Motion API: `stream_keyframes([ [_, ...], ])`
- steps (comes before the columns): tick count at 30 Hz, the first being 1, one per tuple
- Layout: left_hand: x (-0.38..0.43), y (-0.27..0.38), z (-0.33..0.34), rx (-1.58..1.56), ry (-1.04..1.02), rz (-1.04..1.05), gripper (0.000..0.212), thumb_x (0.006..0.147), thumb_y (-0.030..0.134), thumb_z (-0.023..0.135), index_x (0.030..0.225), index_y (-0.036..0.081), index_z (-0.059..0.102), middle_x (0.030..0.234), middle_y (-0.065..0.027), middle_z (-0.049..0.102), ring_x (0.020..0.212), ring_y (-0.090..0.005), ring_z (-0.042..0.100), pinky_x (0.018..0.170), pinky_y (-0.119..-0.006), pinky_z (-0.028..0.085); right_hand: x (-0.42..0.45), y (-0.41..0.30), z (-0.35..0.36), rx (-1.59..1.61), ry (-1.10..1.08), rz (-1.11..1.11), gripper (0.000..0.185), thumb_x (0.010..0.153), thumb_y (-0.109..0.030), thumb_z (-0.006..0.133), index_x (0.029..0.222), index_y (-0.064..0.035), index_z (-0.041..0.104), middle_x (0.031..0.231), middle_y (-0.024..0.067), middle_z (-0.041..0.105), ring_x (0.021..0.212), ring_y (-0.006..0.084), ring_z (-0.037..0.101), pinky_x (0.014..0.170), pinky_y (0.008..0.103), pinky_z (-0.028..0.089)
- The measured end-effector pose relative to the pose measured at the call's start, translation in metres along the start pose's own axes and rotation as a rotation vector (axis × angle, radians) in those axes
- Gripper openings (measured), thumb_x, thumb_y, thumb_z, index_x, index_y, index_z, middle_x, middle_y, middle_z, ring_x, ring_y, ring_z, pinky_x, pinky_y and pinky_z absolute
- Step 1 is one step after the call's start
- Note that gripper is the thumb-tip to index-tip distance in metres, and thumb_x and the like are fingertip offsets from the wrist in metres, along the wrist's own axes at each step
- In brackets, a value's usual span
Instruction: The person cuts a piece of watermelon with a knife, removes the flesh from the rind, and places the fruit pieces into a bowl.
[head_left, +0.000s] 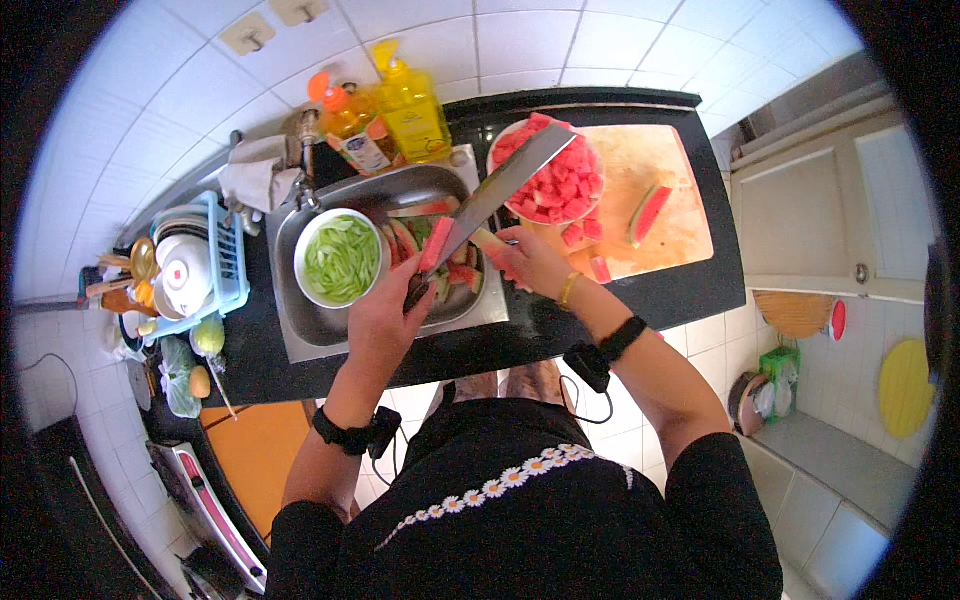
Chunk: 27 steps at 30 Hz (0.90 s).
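Note:
My left hand (386, 315) grips the dark handle of a large kitchen knife (510, 180), and a strip of red watermelon flesh (436, 244) lies against its fingers and the blade. In my right hand (536, 262) is a pale piece of watermelon rind (487, 241), close to the blade over the sink's right edge. Watermelon rinds (465, 279) lie in the steel sink (330, 330), beside a white bowl of green strips (341, 259). Behind the knife, a bowl of watermelon cubes (574, 180) overlaps the wooden cutting board (645, 157), which bears a watermelon wedge (650, 216) and loose cubes.
Yellow (412, 112) and orange (352, 124) pump bottles stand behind the sink near the faucet (306, 187). A blue dish rack (229, 259) with bowls is at the left. The black counter's front edge runs before my body.

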<state>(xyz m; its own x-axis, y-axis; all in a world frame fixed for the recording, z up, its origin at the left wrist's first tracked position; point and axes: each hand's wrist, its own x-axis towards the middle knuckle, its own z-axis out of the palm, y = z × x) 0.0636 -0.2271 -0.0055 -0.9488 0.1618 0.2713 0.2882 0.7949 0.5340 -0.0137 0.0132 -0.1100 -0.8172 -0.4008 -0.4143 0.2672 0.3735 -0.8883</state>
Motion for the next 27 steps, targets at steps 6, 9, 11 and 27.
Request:
stream_keyframes([
  [6,-0.015,-0.025,-0.017,0.066,-0.029,0.010,0.043,0.087,0.025,0.072,0.125,0.009,0.061,0.097,-0.0148,0.070,0.084,-0.0321,0.069,0.072,-0.040,0.055,0.035,-0.012,0.049,0.145,-0.025,-0.019,0.026,0.098,-0.009,0.053,0.122,0.0000,0.050,0.099,0.0138,0.064,0.097,0.0225,0.062,0.083,0.0357,0.050],
  [9,-0.016,-0.031,-0.014,0.101,-0.089,0.017,0.047,0.087,0.029,0.071,0.129,0.011,0.059,0.101,-0.0151,0.070,0.086,-0.0340,0.069,0.073,-0.041,0.055,0.041,-0.007,0.049,0.008,-0.029,-0.162,0.024,0.098,-0.008,0.053,0.120,0.0009,0.053,0.102,0.0146,0.066,0.097,0.0225,0.063,0.084,0.0361,0.051],
  [11,-0.012,-0.029,-0.012,0.144,-0.142,0.025,0.051,0.086,0.030,0.072,0.131,0.012,0.057,0.099,-0.0143,0.069,0.083,-0.0338,0.068,0.070,-0.041,0.055,0.037,-0.005,0.040,-0.069,0.024,-0.224,0.027,0.097,-0.007,0.053,0.122,0.0015,0.055,0.106,0.0187,0.067,0.100,0.0289,0.065,0.087,0.0377,0.051],
  [27,0.054,0.018,0.051,0.322,-0.189,0.521,0.041,0.084,0.018,0.060,0.125,0.012,0.061,0.076,-0.0032,0.054,0.069,-0.0197,0.061,0.055,-0.033,0.050,-0.126,-0.085,-0.052,-0.033,0.212,-0.189,0.017,0.089,-0.017,0.070,0.096,-0.0026,0.064,0.074,0.0059,0.059,0.067,0.0157,0.058,0.062,0.0292,0.048],
])
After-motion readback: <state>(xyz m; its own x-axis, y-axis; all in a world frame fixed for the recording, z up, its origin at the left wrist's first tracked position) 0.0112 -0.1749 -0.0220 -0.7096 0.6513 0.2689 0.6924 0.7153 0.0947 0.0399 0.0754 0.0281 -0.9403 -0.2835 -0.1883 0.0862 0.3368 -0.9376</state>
